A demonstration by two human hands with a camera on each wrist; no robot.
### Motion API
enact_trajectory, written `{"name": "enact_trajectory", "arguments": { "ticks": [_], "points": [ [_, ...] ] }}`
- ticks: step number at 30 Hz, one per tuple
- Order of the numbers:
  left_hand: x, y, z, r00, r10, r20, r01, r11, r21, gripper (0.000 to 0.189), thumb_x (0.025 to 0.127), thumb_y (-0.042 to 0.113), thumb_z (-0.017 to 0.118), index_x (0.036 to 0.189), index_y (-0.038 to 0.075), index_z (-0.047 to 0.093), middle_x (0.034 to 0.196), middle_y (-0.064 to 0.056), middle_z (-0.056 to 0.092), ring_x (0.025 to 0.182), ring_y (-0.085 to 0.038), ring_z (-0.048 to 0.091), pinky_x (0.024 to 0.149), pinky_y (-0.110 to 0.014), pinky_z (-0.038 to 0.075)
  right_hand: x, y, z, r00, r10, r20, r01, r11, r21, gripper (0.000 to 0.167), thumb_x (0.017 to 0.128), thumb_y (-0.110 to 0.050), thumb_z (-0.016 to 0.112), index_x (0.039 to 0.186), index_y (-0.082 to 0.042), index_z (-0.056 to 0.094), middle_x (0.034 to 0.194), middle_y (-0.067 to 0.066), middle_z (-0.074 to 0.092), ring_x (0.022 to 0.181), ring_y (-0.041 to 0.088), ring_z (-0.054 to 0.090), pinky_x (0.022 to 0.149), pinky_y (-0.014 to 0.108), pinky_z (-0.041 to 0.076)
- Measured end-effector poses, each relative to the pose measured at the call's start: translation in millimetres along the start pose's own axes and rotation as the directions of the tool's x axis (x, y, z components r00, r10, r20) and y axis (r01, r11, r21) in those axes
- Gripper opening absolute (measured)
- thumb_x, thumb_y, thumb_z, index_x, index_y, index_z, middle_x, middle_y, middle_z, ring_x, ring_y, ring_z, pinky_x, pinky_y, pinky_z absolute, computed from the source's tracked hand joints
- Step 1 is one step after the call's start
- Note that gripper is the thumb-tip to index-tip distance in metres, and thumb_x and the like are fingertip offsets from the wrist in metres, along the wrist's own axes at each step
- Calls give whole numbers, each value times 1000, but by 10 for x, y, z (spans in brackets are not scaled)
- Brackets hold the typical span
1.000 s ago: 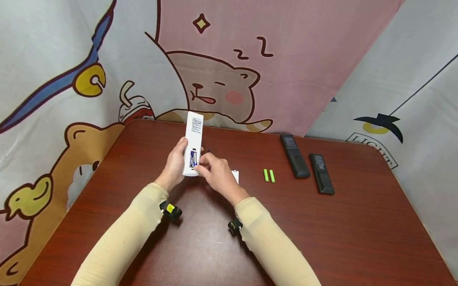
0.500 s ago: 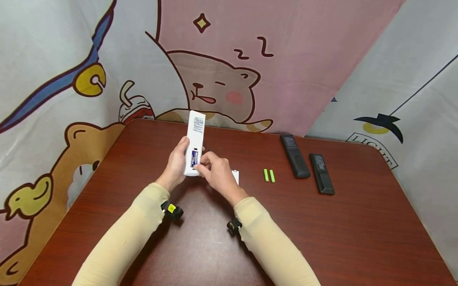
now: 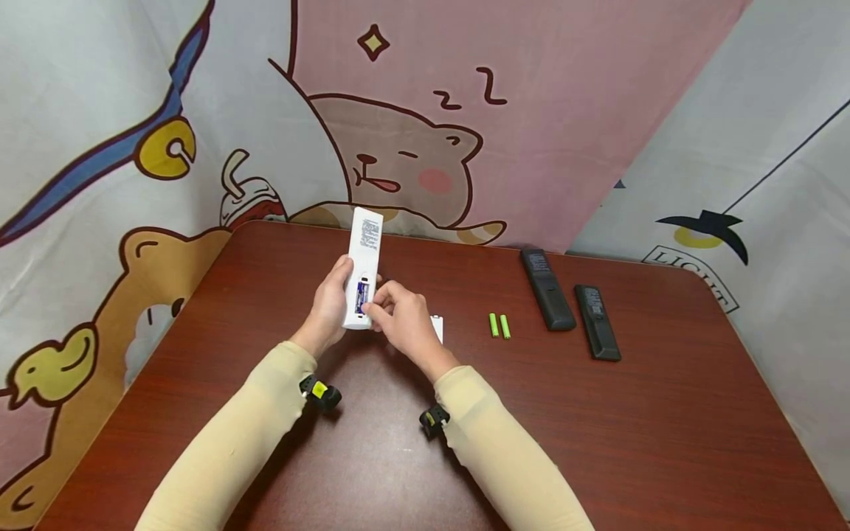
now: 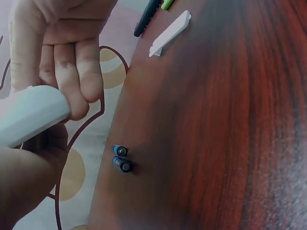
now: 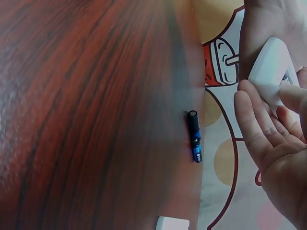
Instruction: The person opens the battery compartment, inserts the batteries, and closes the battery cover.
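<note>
A white remote control (image 3: 364,254), its back turned up, is held along its left edge by my left hand (image 3: 327,301). Its battery compartment is uncovered and contains blue batteries (image 3: 361,297). The thumb of my right hand (image 3: 406,318) presses at the compartment's lower right; the index finger lies by the remote's right edge. In the right wrist view the other fingers (image 5: 256,127) extend loosely beside the remote, partly beneath it. Two more blue batteries (image 4: 122,158) lie on the table behind the remote, hidden from the head view.
A white battery cover (image 3: 437,327) lies just past my right hand. Two green batteries (image 3: 499,326) are side by side farther right. Beyond them rest a long black remote (image 3: 547,289) and a shorter black remote (image 3: 597,322). A printed cloth (image 3: 531,133) hangs behind the brown table (image 3: 664,428).
The remote has shifted slightly right in my left hand. Blue now fills more of the compartment, where dark and silver parts showed earlier. My right thumb stays at the compartment's lower end.
</note>
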State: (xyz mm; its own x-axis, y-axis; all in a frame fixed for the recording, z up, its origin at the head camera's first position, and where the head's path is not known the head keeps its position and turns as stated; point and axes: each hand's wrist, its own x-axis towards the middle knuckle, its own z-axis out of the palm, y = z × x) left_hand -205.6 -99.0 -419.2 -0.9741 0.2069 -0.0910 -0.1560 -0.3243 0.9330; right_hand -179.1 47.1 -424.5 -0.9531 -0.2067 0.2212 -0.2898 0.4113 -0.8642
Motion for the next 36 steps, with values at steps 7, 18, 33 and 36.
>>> {"name": "enact_trajectory", "arguments": {
  "ticks": [7, 18, 33, 36],
  "points": [
    [4, -15, -34, 1000, 9, 9, -10, 1000, 20, 39, 113, 31, 18, 138, 9, 38, 101, -3, 60, 75, -14, 60, 58, -28, 51, -18, 13, -15, 1000, 10, 30, -10, 1000, 6, 17, 94, -9, 76, 88, -2, 62, 73, 10, 71, 57, 10, 66, 52, 21, 52],
    [18, 19, -88, 1000, 17, 0, -17, 999, 50, 38, 113, 29, 18, 141, 12, 37, 100, -1, 64, 81, -12, 62, 70, -28, 52, -35, 86, -160, 998, -45, 41, 51, 985, -165, 11, 94, -16, 77, 92, -8, 70, 81, 5, 72, 70, 16, 65, 65, 26, 51],
    [27, 29, -88, 999, -21, -26, 22, 998, 55, 41, 113, 31, 20, 147, 13, 35, 105, -7, 64, 82, -13, 62, 71, -27, 51, -35, 222, -351, 999, -20, 41, 31, 956, -292, 7, 93, -15, 78, 94, -10, 73, 91, 5, 71, 82, 21, 62, 75, 34, 50],
    [28, 20, -100, 1000, -10, -19, 11, 999, 47, 38, 113, 30, 20, 142, 13, 38, 103, -7, 64, 81, -13, 61, 70, -27, 51, -46, 237, -392, 999, 0, 47, 15, 952, -305, 8, 93, -15, 78, 96, -9, 74, 92, 5, 70, 83, 23, 63, 75, 35, 50]
  ]
}}
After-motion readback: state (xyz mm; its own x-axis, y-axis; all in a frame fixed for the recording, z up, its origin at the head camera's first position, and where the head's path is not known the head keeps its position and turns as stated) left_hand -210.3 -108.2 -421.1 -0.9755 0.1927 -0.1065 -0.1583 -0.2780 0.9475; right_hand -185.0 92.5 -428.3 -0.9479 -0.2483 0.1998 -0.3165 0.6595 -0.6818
